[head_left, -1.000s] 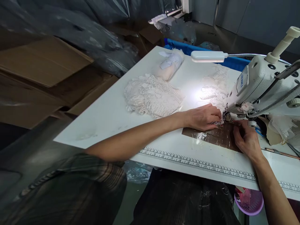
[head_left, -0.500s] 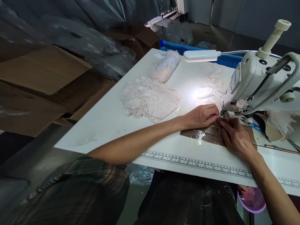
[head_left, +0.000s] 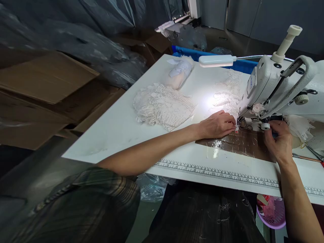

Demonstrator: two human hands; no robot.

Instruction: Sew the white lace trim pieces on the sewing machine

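My left hand (head_left: 218,125) lies beside the needle area of a white sewing machine (head_left: 268,81). Its fingers are pinched on the edge of a white lace piece (head_left: 229,98), spread on the table behind the hand. A small white bit with a red spot shows by the fingertips under the presser foot. Right of the needle, my right hand (head_left: 279,138) is curled beside the machine's tension knob (head_left: 265,126). What its fingers close on is hidden. Beneath both hands lies a shiny brown plate (head_left: 243,143) covered in tape.
Left of the machine lie a pile of white lace (head_left: 164,104) and a wrapped pale bundle (head_left: 178,72). A lamp (head_left: 217,60) shines above. White mesh scraps (head_left: 300,127) and scissors (head_left: 315,152) sit at right. A ruler strip (head_left: 212,173) runs along the front; a purple basket (head_left: 274,216) stands below.
My right hand has moved right, from the needle to beyond the tension knob, over where a blue tool lay. My left hand stays by the needle. The view has shifted slightly.
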